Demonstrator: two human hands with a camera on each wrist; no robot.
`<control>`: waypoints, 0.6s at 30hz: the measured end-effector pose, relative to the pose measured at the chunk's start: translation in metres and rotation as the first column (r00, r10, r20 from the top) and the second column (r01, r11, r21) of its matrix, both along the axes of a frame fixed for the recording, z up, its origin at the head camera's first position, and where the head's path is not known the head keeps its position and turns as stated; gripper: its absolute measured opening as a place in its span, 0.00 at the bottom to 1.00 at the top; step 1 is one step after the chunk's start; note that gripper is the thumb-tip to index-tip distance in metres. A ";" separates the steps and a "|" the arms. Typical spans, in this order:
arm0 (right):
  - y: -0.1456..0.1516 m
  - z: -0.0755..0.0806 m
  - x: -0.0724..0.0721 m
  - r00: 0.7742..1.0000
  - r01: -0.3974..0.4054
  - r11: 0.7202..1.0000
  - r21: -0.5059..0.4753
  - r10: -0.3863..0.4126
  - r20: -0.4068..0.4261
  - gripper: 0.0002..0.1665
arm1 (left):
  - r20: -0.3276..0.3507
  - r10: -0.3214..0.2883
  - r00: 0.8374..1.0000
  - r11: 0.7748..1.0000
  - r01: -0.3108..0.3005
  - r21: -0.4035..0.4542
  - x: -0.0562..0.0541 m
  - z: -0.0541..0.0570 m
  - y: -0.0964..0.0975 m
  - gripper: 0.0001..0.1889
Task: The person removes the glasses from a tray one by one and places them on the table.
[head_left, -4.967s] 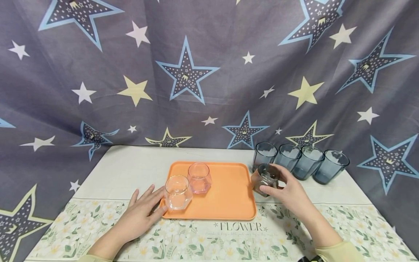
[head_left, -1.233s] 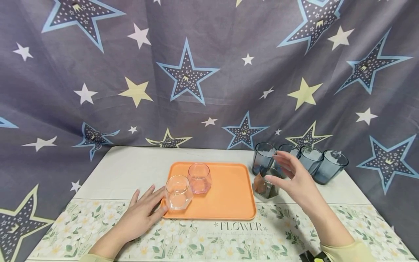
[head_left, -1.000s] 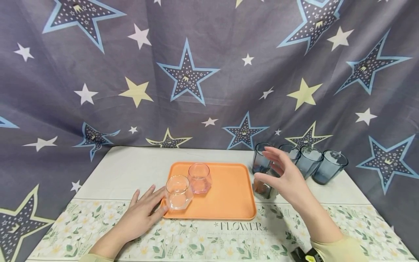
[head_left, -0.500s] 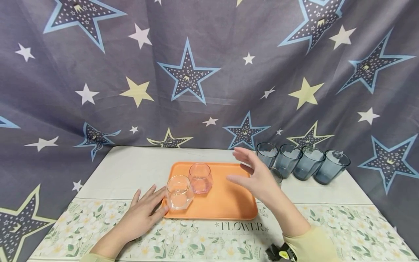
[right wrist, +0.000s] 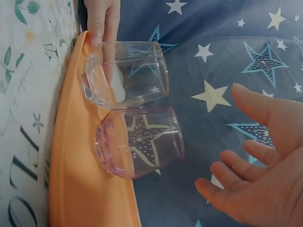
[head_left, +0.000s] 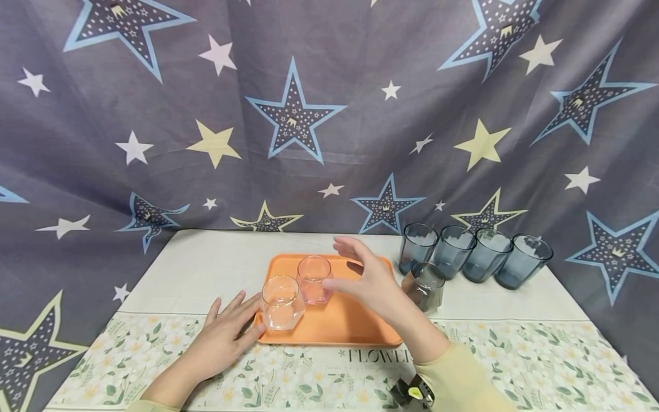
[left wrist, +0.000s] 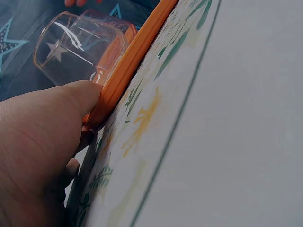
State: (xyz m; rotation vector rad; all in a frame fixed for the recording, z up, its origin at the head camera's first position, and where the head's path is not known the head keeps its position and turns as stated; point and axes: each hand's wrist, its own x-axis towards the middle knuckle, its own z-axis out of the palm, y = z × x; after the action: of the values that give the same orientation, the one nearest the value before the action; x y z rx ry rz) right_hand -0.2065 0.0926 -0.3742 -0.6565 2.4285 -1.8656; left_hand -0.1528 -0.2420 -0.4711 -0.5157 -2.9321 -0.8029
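Note:
My left hand (head_left: 221, 340) rests at the left edge of the orange tray (head_left: 340, 329), fingers spread; in the left wrist view its thumb (left wrist: 85, 97) touches the tray's rim. Close to that hand, a clear faceted glass (head_left: 281, 309) stands at the tray's front left. Just behind it is a pink-tinted glass (head_left: 312, 293), also upright on the tray. My right hand (head_left: 369, 281) hovers over the tray, fingers and thumb apart and holding nothing. Its thumb overlaps the pink glass in the head view, while the right wrist view shows space between the fingers and that glass (right wrist: 142, 142).
A dark grey faceted glass (head_left: 424, 289) stands on the table right of the tray, behind my right forearm. Several tall blue glasses (head_left: 486, 257) form a row at the back right. A star-patterned curtain (head_left: 329, 114) hangs behind the table with its floral cloth (head_left: 515, 355).
My right hand has let go of the dark grey glass, leaving it beside the tray, and has moved left over the tray towards the pink glass. My left hand has stayed in place.

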 end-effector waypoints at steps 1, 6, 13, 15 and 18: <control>-0.003 -0.001 -0.002 1.000 0.000 1.000 -0.001 0.000 0.005 0.51 | -0.001 0.000 1.000 1.000 0.000 0.000 0.000 0.000 0.000 0.35; -0.014 -0.009 -0.009 1.000 0.011 1.000 0.007 -0.011 0.028 0.52 | 0.009 0.003 1.000 1.000 -0.003 0.001 -0.002 -0.002 0.000 0.36; -0.022 -0.022 -0.018 0.999 0.010 1.000 0.029 -0.011 0.040 0.53 | -0.008 -0.001 1.000 1.000 0.001 0.006 -0.001 -0.002 0.000 0.35; -0.023 -0.027 -0.021 0.999 0.014 0.999 0.039 -0.016 0.045 0.53 | -0.008 0.001 1.000 1.000 -0.001 0.002 -0.001 -0.002 -0.001 0.35; -0.025 -0.034 -0.023 0.998 0.027 0.999 0.047 -0.030 0.054 0.54 | -0.007 0.001 1.000 1.000 -0.001 0.000 -0.001 -0.003 -0.001 0.35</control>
State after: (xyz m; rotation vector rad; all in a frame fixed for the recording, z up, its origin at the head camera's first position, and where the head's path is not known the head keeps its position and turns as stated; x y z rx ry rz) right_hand -0.2296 0.0681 -0.4084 -0.5638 2.4514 -1.8059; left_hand -0.1540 -0.2433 -0.4739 -0.5161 -2.9262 -0.7992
